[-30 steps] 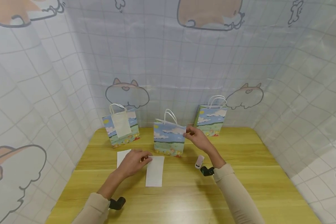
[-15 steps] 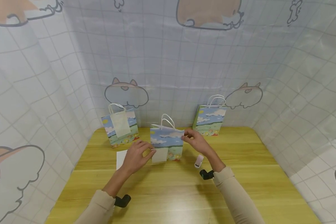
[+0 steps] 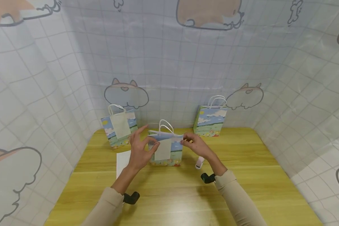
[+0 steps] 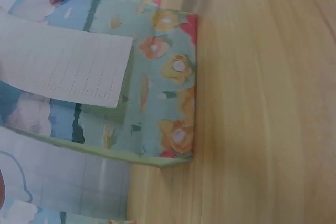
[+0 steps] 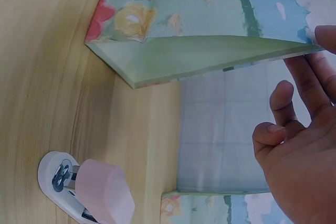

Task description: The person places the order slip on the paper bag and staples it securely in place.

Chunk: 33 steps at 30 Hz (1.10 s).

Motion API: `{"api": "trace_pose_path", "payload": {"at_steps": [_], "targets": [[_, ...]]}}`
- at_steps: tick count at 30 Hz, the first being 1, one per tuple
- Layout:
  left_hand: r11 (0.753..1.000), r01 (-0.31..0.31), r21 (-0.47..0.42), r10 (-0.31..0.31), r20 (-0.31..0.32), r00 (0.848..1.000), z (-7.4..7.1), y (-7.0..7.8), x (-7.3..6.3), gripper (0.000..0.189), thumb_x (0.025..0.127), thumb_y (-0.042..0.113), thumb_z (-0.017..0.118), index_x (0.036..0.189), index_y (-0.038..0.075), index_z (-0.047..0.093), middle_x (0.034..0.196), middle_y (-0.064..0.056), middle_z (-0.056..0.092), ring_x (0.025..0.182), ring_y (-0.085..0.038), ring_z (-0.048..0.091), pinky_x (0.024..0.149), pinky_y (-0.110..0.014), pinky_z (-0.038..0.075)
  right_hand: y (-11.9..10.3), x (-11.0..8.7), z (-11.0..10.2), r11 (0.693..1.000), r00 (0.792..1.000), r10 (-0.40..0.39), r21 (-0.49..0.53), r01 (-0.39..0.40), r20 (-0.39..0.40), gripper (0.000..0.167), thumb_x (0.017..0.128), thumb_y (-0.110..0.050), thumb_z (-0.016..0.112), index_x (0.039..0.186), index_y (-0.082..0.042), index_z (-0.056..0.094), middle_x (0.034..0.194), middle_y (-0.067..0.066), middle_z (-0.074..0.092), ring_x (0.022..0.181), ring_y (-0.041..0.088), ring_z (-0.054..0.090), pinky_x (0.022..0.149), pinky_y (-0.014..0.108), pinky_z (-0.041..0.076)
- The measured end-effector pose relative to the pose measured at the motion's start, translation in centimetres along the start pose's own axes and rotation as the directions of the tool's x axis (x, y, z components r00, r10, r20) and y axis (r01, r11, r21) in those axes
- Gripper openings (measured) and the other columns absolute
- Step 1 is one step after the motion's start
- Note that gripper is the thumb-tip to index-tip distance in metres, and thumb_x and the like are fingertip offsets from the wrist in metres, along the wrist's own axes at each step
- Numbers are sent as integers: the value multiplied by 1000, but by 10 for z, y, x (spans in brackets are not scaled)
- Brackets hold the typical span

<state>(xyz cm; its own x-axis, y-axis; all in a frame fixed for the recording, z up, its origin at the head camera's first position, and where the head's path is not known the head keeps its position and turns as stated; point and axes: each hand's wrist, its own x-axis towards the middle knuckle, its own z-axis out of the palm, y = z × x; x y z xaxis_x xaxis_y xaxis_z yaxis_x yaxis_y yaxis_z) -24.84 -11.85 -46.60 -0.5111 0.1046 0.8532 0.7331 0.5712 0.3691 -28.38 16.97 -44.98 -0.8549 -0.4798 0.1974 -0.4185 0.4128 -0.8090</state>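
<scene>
In the head view my left hand [image 3: 139, 152] pinches the top of a small white paper sheet [image 3: 163, 150] between thumb and a finger. The sheet lies in front of a paper gift bag [image 3: 176, 153] printed with sky, meadow and flowers. My right hand [image 3: 197, 145] grips that bag's upper right edge, its thumb on the front face. White cord handles stand up from the upright bag. Faint ruled lines show on the sheet [image 4: 68, 61] in the left wrist view, where most of my left hand is out of frame. Close to my right forearm lies a pink and white stapler [image 5: 105, 190].
At the back left stands a similar bag [image 3: 133, 121] with a white sheet [image 3: 121, 125] on its front. Another bag [image 3: 212, 122] stands back right. White paper [image 3: 122, 161] lies on the wooden table [image 3: 172, 201], partly behind my left hand. A patterned curtain [image 3: 158, 62] surrounds the table.
My left hand has lifted the white sheet off the table and raised it against the bag's front. My right hand has drawn the middle bag slightly nearer and left.
</scene>
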Motion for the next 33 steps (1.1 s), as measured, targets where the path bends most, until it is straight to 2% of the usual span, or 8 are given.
{"api": "trace_pose_path", "payload": {"at_steps": [3, 8, 13, 19, 22, 26, 29, 33], "targets": [[998, 40, -43, -41, -3, 999, 3, 1, 2, 13, 83, 19, 84, 84, 18, 71, 149, -10, 50, 137, -33, 44, 105, -59, 32, 0, 0, 0, 1000, 1000, -21, -10, 21, 21, 14, 102, -30, 60, 95, -18, 64, 96, 1, 60, 88, 22, 56, 72, 38, 43], [993, 73, -98, -79, -60, 995, 10, 0, 1, 14, 83, 12, 84, 85, 15, 71, 134, -10, 61, 120, -31, 59, 89, -47, 47, 1, 1, 1, 999, 998, -36, -15, 36, 46, 14, 102, -30, 60, 93, -20, 63, 91, 2, 59, 83, 20, 54, 69, 35, 42], [983, 78, -169, -99, -119, 988, 17, 0, 1, 15, 82, 7, 83, 84, 12, 70, 117, -13, 66, 107, -30, 62, 88, -38, 48, 0, 2, 1, 999, 998, -46, -9, 46, 48, 14, 101, -30, 60, 90, -20, 61, 86, 3, 54, 80, 21, 50, 68, 34, 39], [971, 122, -206, -151, -128, 980, 24, 3, -1, 17, 80, -1, 83, 79, 8, 68, 109, -16, 63, 103, -33, 58, 87, -33, 46, -8, 0, 3, 998, 998, -58, -28, 59, 26, 19, 100, -31, 63, 89, -16, 58, 83, 5, 50, 76, 24, 47, 65, 34, 34], [971, 122, -206, -152, -138, 979, 25, 11, 0, 18, 80, -6, 80, 76, 4, 65, 106, -21, 61, 101, -36, 56, 85, -32, 46, -17, -1, 6, 996, 998, -57, -71, 56, -9, 19, 99, -36, 65, 102, -17, 66, 83, 4, 52, 74, 27, 46, 62, 33, 34], [973, 96, -209, -130, -156, 979, 22, 24, 5, 19, 78, -12, 79, 75, -1, 63, 103, -26, 59, 98, -40, 56, 83, -31, 47, -29, 0, 10, 992, 995, -61, -111, 53, -73, 28, 98, -43, 66, 117, -23, 70, 87, -3, 58, 77, 25, 47, 61, 32, 37], [975, 86, -205, -120, -157, 980, 23, 24, 5, 19, 78, -10, 80, 75, 2, 65, 103, -24, 60, 98, -37, 56, 82, -30, 48, -35, 2, 12, 989, 989, -92, -128, 77, -117, 25, 97, -44, 66, 112, -26, 72, 92, -8, 63, 83, 20, 49, 69, 35, 41], [972, 96, -216, -128, -141, 982, 28, 14, 0, 19, 82, -1, 81, 77, 9, 66, 105, -15, 61, 101, -31, 57, 83, -31, 48, -43, 2, 15, 982, 977, -136, -153, 111, -164, 20, 97, -44, 67, 106, -27, 73, 96, -11, 65, 86, 17, 49, 75, 39, 43]]}}
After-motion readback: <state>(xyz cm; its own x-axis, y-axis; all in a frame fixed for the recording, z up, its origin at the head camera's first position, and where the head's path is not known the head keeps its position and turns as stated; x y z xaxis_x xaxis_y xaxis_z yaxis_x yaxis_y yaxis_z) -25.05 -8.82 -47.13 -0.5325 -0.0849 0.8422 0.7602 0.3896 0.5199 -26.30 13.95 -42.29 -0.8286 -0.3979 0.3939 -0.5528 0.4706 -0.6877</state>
